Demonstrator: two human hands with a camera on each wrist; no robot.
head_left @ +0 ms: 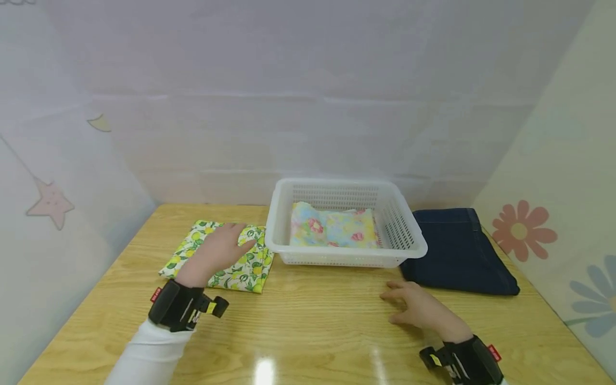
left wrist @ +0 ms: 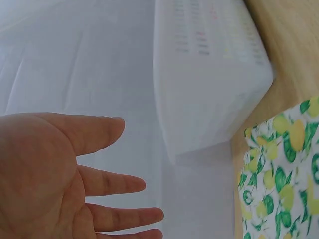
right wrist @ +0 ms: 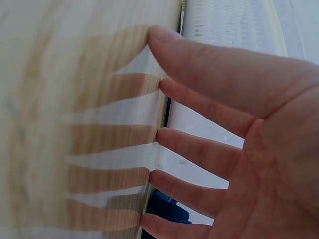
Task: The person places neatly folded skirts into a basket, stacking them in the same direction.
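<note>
My left hand (head_left: pixel 218 251) lies flat, fingers straight, on the folded lemon cloth (head_left: pixel 240 270) just left of the basket (head_left: pixel 409 235), steadying it; my right hand (head_left: pixel 421 310) hovers open before the basket.

A: Where does your head camera sit?

B: Above the table (head_left: pixel 308 331), looking forward and down; the white basket (head_left: pixel 344 222) lies at twelve o'clock, fairly near.

A: And your wrist cameras?

B: Each sits very close to its palm. Your left one looks past the left hand (left wrist: pixel 60 174) toward the basket wall (left wrist: pixel 209 74). Your right one looks past the right hand (right wrist: pixel 239 139) along the tabletop. All three views share the basket.
</note>
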